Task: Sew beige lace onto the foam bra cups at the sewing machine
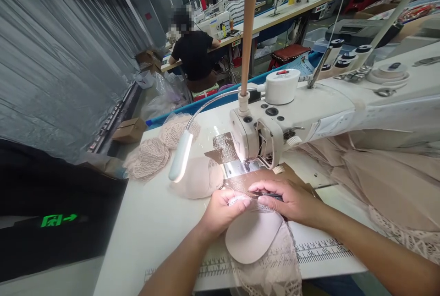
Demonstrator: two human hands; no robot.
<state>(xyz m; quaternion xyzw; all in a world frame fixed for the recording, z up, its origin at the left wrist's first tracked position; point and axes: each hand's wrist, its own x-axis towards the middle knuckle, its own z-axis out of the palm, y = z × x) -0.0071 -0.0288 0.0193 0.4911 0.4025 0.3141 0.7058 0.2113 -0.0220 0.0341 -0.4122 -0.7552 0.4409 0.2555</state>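
My left hand (220, 213) pinches the upper edge of a beige bra cup (252, 239), which lies at the front of the sewing table with lace fabric (280, 261) hanging from it over the table edge. In my right hand (297, 202) are dark thread snips (273, 196), their tips pointing left at the cup's edge; whether the blades are apart cannot be made out. Both hands are close together, just in front of the sewing machine (240, 138) and its lit needle area. Another beige cup (194, 179) rests left of the needle plate.
A lamp (182, 156) on a bent neck hangs over the second cup. Bundled lace pieces (147, 158) lie at the table's left edge. Beige fabric (378, 181) spreads under the machine arm at right. Printed rulers (323, 249) run along the front. Beyond, a person (194, 53) sits sewing.
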